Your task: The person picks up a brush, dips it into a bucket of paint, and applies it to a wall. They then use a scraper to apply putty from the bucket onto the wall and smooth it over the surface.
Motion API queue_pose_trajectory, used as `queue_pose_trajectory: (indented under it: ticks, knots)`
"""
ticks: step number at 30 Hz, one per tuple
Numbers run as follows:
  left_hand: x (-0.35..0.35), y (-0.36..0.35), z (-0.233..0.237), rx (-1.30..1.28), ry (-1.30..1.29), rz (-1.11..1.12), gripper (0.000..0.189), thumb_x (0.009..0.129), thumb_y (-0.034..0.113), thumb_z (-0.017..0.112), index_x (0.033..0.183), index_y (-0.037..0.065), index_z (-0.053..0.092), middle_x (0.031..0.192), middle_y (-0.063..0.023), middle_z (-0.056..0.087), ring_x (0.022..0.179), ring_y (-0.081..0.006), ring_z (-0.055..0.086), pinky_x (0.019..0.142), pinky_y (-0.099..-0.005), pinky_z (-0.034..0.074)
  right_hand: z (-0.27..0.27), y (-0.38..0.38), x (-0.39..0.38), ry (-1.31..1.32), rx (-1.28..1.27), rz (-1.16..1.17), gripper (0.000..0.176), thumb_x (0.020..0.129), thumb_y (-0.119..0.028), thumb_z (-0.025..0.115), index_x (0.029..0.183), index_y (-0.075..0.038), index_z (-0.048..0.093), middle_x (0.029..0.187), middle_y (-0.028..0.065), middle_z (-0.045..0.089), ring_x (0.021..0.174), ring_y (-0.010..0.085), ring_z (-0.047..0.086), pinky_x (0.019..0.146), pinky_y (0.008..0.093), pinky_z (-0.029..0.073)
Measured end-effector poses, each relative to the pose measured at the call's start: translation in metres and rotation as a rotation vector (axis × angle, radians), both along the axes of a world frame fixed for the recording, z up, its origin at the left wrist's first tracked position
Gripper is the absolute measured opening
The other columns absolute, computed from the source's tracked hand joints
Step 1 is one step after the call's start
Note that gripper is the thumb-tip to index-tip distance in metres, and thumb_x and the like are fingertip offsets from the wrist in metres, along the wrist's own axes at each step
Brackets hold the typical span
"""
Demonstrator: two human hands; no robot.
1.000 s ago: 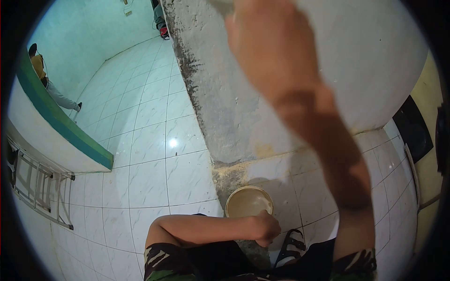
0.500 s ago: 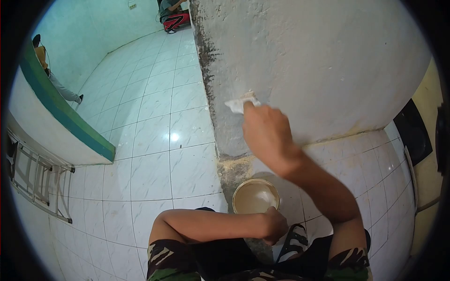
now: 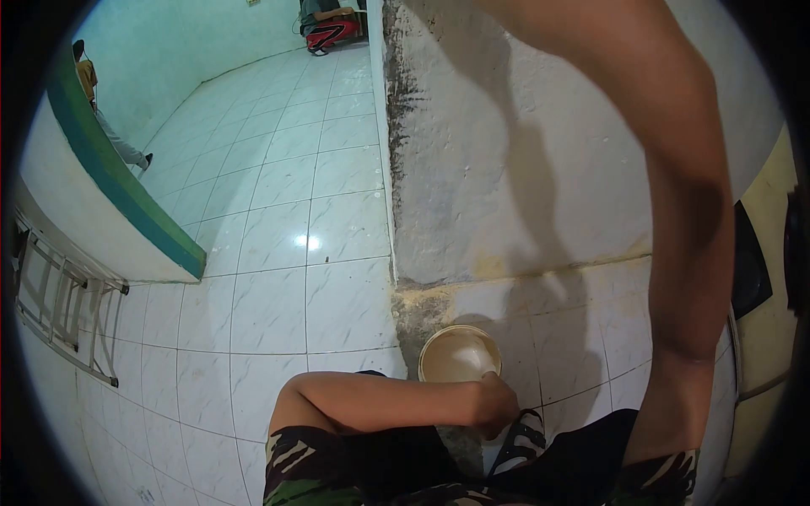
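Person is crouching at foot of rough grey plastered wall [image 3: 506, 169], cam looking down.

L hand [image 3: 498, 403] is reaching across the body from lower left. Fingers are curling shut, knuckles sitting against near rim of round cream-coloured shallow tub [image 3: 458, 354]. Can't tell whether it's actually pinching the rim.

Tub is standing upright on white marbled floor tiles [image 3: 270, 304], just in front of wall's bottom corner, next to crumbly grey-brown debris patch [image 3: 413, 305] at wall base. Inside of tub is showing pale, smeared.

R forearm [image 3: 683, 194] is rising steeply along rt side of view, crossing wall face and throwing a shadow on the plaster. R hand is lying out of frame past top edge, so open or closed: can't tell.

Black strapped sandal [image 3: 521, 437] is sitting just below L hand, close to tub. Camouflage-print shorts [image 3: 337, 472] are filling bottom edge.

Surroundings:
- Low white partition w/ green top band [image 3: 110, 185] is running along left.
- Grey metal-bar rack [image 3: 59, 312] is leaning below it.
- Two other people, well apart from tub: one standing behind partition, top left [image 3: 93, 101]; one sitting by far wall w/ red cloth [image 3: 333, 25].
- Black panel [image 3: 749, 261] is showing at rt edge.
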State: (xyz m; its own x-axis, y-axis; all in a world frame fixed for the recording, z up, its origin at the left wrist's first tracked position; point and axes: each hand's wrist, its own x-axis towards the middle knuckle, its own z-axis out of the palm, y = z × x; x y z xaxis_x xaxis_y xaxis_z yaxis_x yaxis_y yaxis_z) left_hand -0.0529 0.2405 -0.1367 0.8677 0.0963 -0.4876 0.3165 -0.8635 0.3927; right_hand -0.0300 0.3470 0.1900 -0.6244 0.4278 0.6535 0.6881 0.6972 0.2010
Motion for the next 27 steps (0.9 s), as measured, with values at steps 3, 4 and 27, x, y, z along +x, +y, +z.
queue_pose_trajectory:
  ticks: [3, 4, 27]
  knots:
    - [-0.002, -0.002, -0.001, 0.001, -0.002, -0.004, 0.032, 0.083, 0.033, 0.07, 0.095, 0.003, 0.073, 0.092, -0.0121, 0.072, 0.092, -0.0299, 0.07, 0.081, -0.0453, 0.05, -0.046, 0.019, -0.013, 0.098, 0.348, -0.065, 0.022, 0.091, -0.016, 0.064, 0.082, 0.004, 0.066, 0.07, 0.0178, 0.063, 0.06, 0.0271, 0.063, 0.057, 0.0385, 0.051]
    - [-0.002, -0.003, -0.002, 0.011, -0.003, 0.001, 0.032, 0.083, 0.033, 0.07, 0.094, 0.003, 0.073, 0.092, -0.0118, 0.072, 0.092, -0.0296, 0.07, 0.081, -0.0449, 0.05, -0.063, 0.02, -0.022, 0.148, 0.188, -0.301, 0.016, 0.088, -0.015, 0.065, 0.087, 0.0, 0.067, 0.076, 0.022, 0.066, 0.063, 0.035, 0.068, 0.061, 0.0451, 0.054]
    - [-0.008, -0.015, 0.01, 0.032, -0.008, 0.006, 0.023, 0.078, 0.022, 0.067, 0.091, 0.004, 0.073, 0.091, -0.0114, 0.072, 0.089, -0.0287, 0.07, 0.08, -0.0439, 0.05, -0.09, 0.04, -0.026, -0.093, -0.365, -0.29, 0.02, 0.091, -0.016, 0.064, 0.089, 0.004, 0.066, 0.075, 0.0207, 0.066, 0.066, 0.0324, 0.07, 0.063, 0.0433, 0.056]
